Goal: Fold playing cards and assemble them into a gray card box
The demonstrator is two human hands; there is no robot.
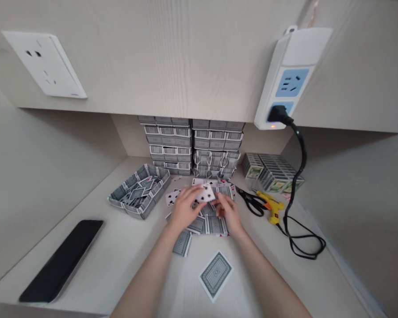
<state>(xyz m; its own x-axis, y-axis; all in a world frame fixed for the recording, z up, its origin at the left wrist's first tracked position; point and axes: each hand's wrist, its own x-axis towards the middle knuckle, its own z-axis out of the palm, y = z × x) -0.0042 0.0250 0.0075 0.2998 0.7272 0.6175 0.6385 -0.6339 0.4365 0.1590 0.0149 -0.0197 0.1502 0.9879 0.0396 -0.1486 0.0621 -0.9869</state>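
A playing card (207, 193), face up with black pips, is pinched in my left hand (185, 210) above a pile of cards. Close to that card's right edge is my right hand (228, 211), its fingers curled inward; whether they grip anything is hidden. Beneath both hands lie joined grey-backed cards (216, 224), partly covered by my fingers. A face-up card (172, 198) shows left of my left hand. Nearer to me are a loose grey-backed card (216, 274) and another grey-backed card (182, 244) by my left wrist.
A tray made of cards (141, 210) holds loose cards at left. Stacked card boxes (169, 152) stand behind. Black scissors (254, 203), a yellow glue gun (272, 206) with a looping cord, and packs of cards (275, 170) are right. A black phone (63, 260) lies front left; a power strip (292, 79) hangs above.
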